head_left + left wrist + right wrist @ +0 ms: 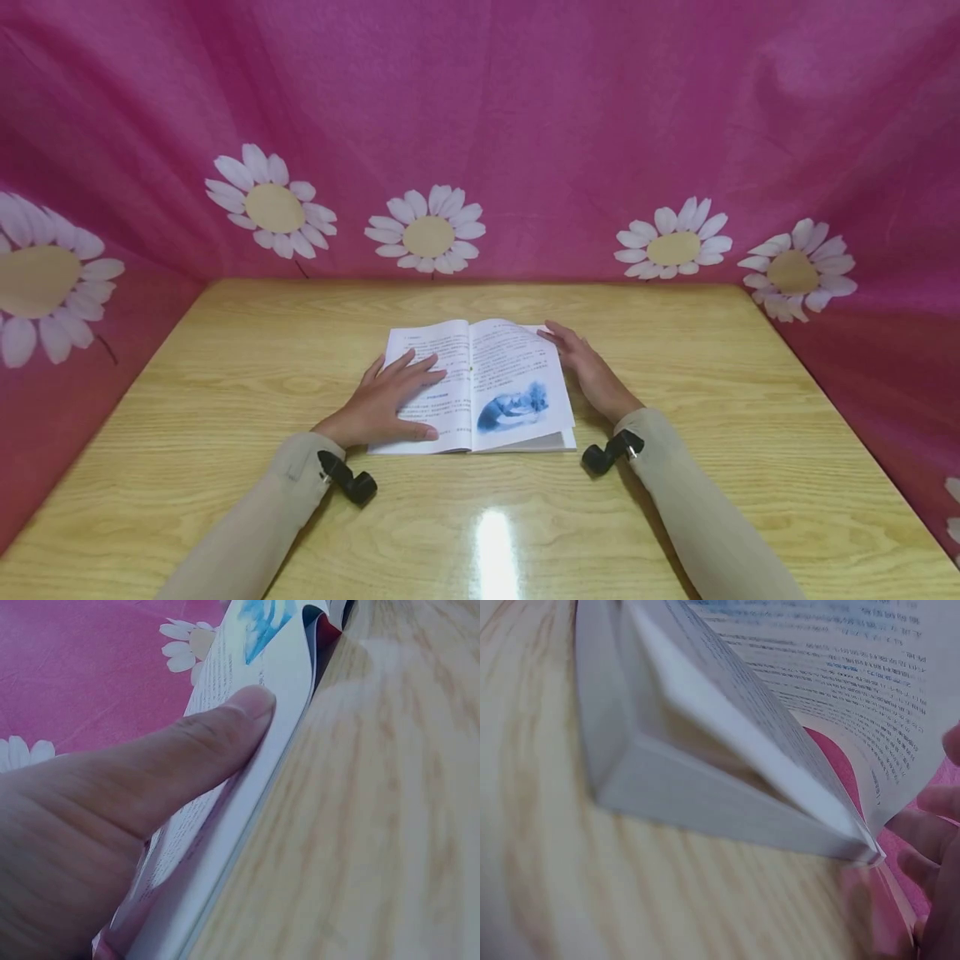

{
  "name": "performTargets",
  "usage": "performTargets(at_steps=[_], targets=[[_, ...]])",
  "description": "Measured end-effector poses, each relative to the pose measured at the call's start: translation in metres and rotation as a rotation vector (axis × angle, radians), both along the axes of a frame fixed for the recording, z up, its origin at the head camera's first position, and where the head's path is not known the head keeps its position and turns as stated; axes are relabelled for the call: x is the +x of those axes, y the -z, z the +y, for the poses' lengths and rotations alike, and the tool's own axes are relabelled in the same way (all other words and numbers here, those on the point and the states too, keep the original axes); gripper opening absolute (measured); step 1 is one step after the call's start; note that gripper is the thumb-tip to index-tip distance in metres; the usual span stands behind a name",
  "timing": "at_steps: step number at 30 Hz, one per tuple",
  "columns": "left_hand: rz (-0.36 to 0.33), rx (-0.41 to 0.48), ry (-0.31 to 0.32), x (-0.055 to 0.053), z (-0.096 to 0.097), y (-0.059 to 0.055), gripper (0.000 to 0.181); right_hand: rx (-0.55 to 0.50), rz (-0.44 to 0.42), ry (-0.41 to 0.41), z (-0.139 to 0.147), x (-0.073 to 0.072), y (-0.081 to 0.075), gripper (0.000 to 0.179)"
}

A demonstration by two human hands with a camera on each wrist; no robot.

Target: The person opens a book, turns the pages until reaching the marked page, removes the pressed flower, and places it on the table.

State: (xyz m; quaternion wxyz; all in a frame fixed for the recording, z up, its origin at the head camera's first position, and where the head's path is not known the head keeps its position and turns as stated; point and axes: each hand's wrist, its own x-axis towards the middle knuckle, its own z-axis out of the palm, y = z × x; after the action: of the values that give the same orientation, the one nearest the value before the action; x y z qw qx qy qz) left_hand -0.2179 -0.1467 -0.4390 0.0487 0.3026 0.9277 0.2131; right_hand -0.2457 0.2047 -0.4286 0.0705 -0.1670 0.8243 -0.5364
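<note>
An open book with printed text lies on the wooden table. My left hand rests on its left page with fingers spread. In the left wrist view the left thumb presses the paper near the book's lower edge. At the far right edge, my right hand holds a raised page that carries a blue picture. Its fingers meet the edge of that curling page in the right wrist view. Below the raised page, the thick stack of pages shows a gap.
The wooden table extends around the book, with a bright reflection at its front. A pink curtain with white daisies hangs behind and along both sides. A black camera mount sits on each beige sleeve.
</note>
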Motion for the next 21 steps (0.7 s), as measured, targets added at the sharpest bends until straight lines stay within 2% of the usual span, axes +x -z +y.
performTargets(at_steps=[7,11,14,17,21], targets=[[-0.017,0.000,-0.010,0.001,-0.001,-0.001,0.092,0.027,0.083,-0.026,0.001,0.001,0.003,0.059],[-0.014,-0.011,-0.012,0.002,0.000,-0.001,0.093,0.023,0.077,-0.019,0.003,0.001,0.004,0.065],[-0.012,-0.005,-0.003,0.002,0.000,-0.002,0.094,0.077,0.082,0.002,0.002,0.002,0.003,0.063],[-0.016,0.005,0.000,0.003,0.000,-0.003,0.094,0.161,0.158,-0.010,-0.003,0.004,0.000,0.053],[-0.014,0.011,-0.002,0.002,0.000,-0.004,0.094,0.228,0.284,-0.065,-0.015,0.008,-0.006,0.040]])
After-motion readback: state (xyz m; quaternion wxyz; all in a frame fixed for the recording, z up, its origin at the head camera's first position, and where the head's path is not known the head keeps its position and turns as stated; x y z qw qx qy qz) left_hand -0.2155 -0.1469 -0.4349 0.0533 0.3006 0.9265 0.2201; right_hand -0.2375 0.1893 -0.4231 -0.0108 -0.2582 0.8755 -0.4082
